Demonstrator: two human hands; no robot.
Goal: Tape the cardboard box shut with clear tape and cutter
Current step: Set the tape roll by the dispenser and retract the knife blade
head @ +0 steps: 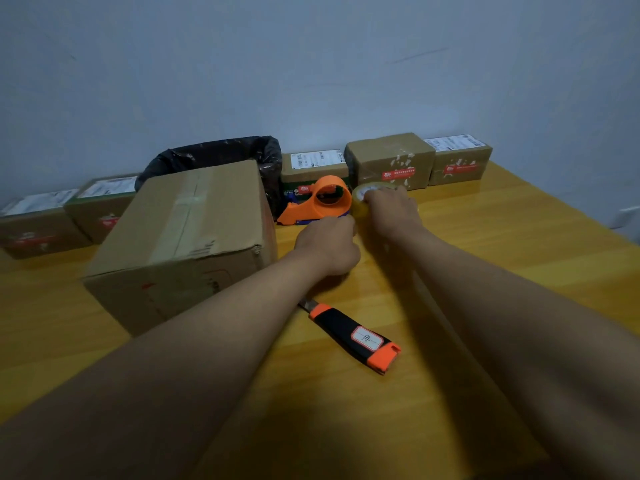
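Nearest the camera, both bare forearms reach forward over the yellow wooden table [485, 244]. Just under the left forearm lies the cutter [353, 336], black with orange ends and a white label, its blade end pointing toward 11 o'clock. Beyond it the left hand [329, 242] is curled, knuckles up, its fingertips meeting the roll of clear tape [362, 202]; whether they pinch anything cannot be told. The right hand [393, 211], at 1 o'clock from the left, is clamped over the top of that roll, which stands on edge on the table. Touching the roll at its 9 o'clock sits an orange tape dispenser [320, 202]. The cardboard box [187, 237] stands at 9 o'clock from the hands, flaps closed, an old tape strip along its top seam. Behind it is a bin with a black liner [221, 154], and small wrapped parcels [391, 159] line the wall.
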